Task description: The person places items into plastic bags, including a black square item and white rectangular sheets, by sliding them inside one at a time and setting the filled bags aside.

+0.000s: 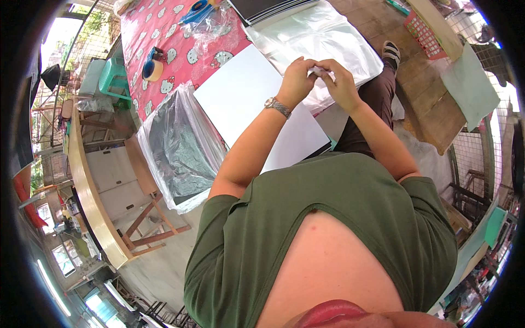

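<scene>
My left hand (297,82) and my right hand (340,87) meet over the right edge of a stack of white sheets (235,93). Fingertips of both are pinched together around something small and pale that I cannot make out. A metal watch sits on my left wrist. Just beyond and to the right of my hands lies a pile of clear plastic bags (328,41). To the left of the white sheets, a plastic bag with dark sheets in it (180,147) hangs over the table's near edge.
A pink patterned cloth covers the table (142,33). On it are a tape roll in a dispenser (153,70), a blue tape dispenser (198,12) and crumpled clear plastic (216,27). A green plastic stool (113,76) stands left, a red basket (424,35) right.
</scene>
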Demonstrator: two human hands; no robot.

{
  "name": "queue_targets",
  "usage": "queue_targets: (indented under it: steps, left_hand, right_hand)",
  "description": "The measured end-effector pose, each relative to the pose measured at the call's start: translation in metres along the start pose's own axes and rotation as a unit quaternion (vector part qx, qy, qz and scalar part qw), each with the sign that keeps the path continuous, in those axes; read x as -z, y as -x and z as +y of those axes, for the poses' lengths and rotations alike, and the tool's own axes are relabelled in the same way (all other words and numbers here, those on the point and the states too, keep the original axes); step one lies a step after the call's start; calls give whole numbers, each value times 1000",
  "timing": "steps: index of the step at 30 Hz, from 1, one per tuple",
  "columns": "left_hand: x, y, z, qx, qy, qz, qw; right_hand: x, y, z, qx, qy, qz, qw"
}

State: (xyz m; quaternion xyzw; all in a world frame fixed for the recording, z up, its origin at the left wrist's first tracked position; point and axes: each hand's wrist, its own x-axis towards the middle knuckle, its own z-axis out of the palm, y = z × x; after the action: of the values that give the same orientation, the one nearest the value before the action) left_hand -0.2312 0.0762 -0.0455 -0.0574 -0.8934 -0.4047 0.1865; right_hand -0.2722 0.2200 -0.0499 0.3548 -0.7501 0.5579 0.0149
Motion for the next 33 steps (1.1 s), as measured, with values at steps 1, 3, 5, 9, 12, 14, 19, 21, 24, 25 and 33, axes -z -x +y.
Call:
queue_targets:
  steps: [1,3,5,9,12,14,19,21,24,25,33]
  left_hand:
    - [1,1,2,64,35,10,997]
    - [9,7,4,195,101,32,975]
    - [19,12,6,189,120,47,973]
    - [43,21,22,221,207,74,950]
    - [73,33,66,231,236,83,940]
    - [77,40,74,87,304,156,936]
    - [97,51,114,202,478,136,844]
    - [111,65,102,287,538,18,793]
    - [127,85,94,257,599,87,754]
    - [134,90,95,239,635,152,718]
    - [194,141,65,272,673,251,640]
  right_hand:
    - [-3,2,-2,10,5,37,999]
    - [-9,6,-6,32,15,106,994]
    - [-8,8,3,29,38,103,994]
    - [5,-11,-24,35,11,49,998]
    - [31,-25,-70,55,0,-19,998]
    - [41,-33,-87,87,32,-65,994]
    - [34,-50,-108,68,-142,-34,987]
    - [34,-50,-127,-118,-248,-137,952]
    - [29,-40,-129,-364,-395,-312,783]
    - [32,-41,-124,-314,-389,-406,765]
    - [31,-39,-55,-44,-638,-424,641]
